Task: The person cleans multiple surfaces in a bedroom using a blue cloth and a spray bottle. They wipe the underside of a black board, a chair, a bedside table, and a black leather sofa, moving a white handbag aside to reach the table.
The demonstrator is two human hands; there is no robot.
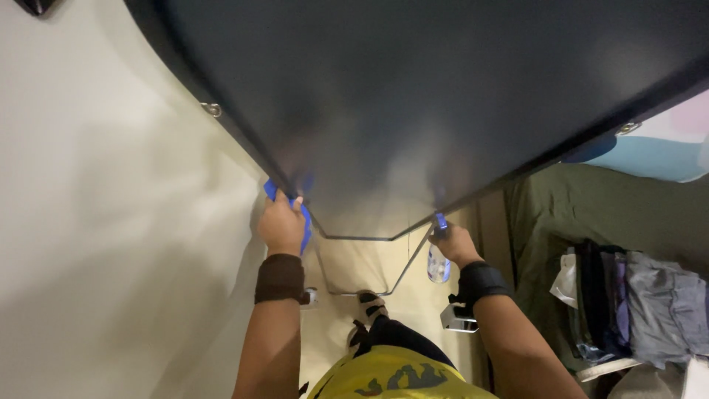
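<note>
Two hands, left (281, 225) fingers clamped on blue cloth (303, 222), right (454, 242) gripping clear spray bottle (438, 264), dark tabletop (443, 96).

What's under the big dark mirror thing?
Under the dark panel show a thin metal frame, pale floor and a sandalled foot. The panel hides whatever lies further back beneath it.

From my end the big flat tabletop (443, 89) is a dark, nearly black glossy slab. The soft cloth (304, 222) in the left hand (281, 225) is bright blue, and the small plastic spray bottle (438, 264) in the right hand (454, 244) is clear with a blue top. Wristbands: brown on the left (280, 278), black on the right (481, 281). The shirt (388, 377) is yellow with dark shapes printed on it, the wall (111, 222) plain cream.
</note>
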